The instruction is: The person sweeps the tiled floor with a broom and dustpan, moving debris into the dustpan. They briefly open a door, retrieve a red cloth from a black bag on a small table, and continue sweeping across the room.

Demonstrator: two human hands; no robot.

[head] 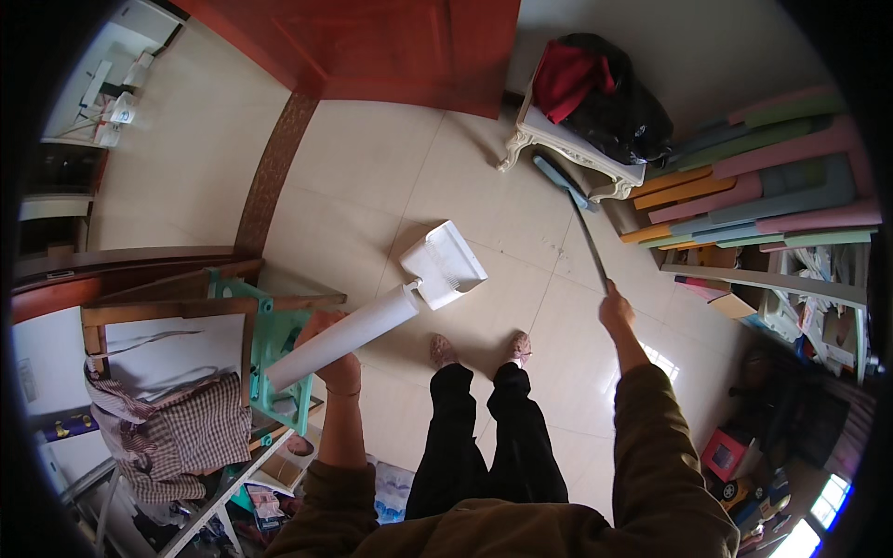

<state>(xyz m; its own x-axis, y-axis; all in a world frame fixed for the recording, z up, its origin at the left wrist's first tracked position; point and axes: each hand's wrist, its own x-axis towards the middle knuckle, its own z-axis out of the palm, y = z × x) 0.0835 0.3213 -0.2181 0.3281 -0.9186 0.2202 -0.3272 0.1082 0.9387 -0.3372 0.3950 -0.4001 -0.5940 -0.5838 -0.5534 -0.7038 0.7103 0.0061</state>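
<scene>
My left hand [338, 363] grips a thick pale cylinder [342, 342], which extends toward a white dustpan [444, 265] tilted above the tiled floor; how the two join is partly hidden. My right hand [617, 310] is closed around the thin dark handle of a broom [561, 180]. The broom's blue-grey head lies on the floor at the front edge of a low white carved-leg stand [593, 150], partly beneath it. Small bits of debris [554, 247] are scattered on the tiles between dustpan and broom.
A red door [404, 52] stands ahead. Black and red bags [621, 97] rest on the stand. Coloured foam-like panels [774, 181] and a cluttered shelf [767, 279] line the right. At left are a wooden frame [167, 308], a green plastic stool [279, 363] and a checked cloth [188, 432].
</scene>
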